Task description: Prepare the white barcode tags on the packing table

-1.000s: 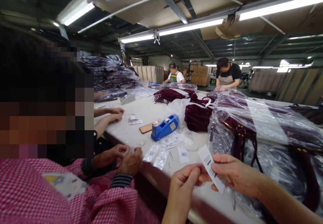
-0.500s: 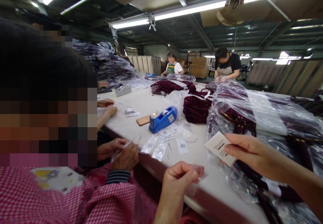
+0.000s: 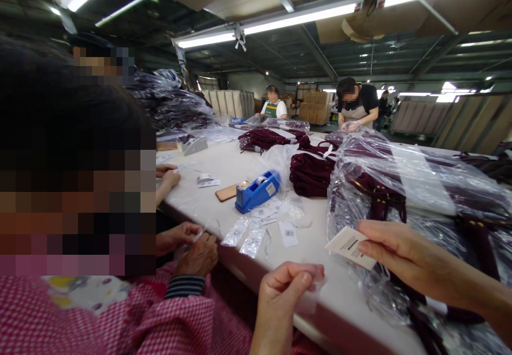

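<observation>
My right hand (image 3: pixel 400 251) pinches a white printed tag (image 3: pixel 347 244) between thumb and fingers, above the table's right part. A thin string loop shows under that hand. Close to the table's front edge, my left hand (image 3: pixel 282 296) is closed in a pinch on a small clear plastic bag (image 3: pixel 311 297), thin and partly see-through. Between and beyond my hands lie a white barcode tag (image 3: pixel 288 233) and small clear packets (image 3: pixel 253 240). Maroon garments in clear plastic (image 3: pixel 376 179) are heaped beyond and beside my right hand.
A blue tape dispenser (image 3: pixel 258 191) stands mid-table beside a brown phone-shaped slab (image 3: pixel 227 192). Folded maroon garments (image 3: pixel 312 174) lie behind it. On my left a co-worker in a pink checked sleeve (image 3: pixel 176 317) handles something small. Other people stand at the far side.
The tag in my right hand has tilted flatter and dipped slightly. My left hand has shifted slightly, still pinching the plastic bag. The neighbour's head and hands have moved a little.
</observation>
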Demonstrator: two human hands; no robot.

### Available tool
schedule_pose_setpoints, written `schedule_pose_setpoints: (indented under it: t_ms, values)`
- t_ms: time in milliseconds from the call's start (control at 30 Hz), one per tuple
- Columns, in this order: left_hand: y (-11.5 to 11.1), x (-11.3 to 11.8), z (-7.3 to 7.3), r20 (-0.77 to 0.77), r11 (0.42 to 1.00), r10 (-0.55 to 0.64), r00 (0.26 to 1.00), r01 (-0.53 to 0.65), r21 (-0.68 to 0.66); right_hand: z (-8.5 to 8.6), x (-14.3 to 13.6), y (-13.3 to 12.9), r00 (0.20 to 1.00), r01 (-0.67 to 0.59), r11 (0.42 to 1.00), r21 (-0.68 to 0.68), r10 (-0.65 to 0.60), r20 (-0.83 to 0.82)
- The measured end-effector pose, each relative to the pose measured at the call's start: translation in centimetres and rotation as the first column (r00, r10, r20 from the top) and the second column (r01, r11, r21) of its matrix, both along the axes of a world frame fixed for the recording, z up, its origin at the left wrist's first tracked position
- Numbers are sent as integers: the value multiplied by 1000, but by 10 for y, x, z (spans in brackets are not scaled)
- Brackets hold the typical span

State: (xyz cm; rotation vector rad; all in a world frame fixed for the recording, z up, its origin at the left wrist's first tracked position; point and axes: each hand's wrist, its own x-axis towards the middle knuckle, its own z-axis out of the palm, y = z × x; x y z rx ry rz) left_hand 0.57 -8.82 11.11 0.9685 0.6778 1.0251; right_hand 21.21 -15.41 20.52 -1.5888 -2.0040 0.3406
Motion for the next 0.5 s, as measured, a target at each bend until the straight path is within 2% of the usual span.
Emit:
schedule_pose_setpoints:
  t_ms: [200, 367, 500]
  values:
    - [-3, -2, 3, 7, 999, 15, 1000, -14, -51, 9, -4, -6, 997, -26, 999, -32, 28, 77]
    - [-3, -3, 1, -40, 999, 43, 998, -42, 33, 11, -8, -9, 996, -29, 999, -26, 31, 81]
    - [0, -3, -3, -41, 997, 58, 997, -56, 44, 12, -9, -10, 992, -58, 998, -12, 59, 114]
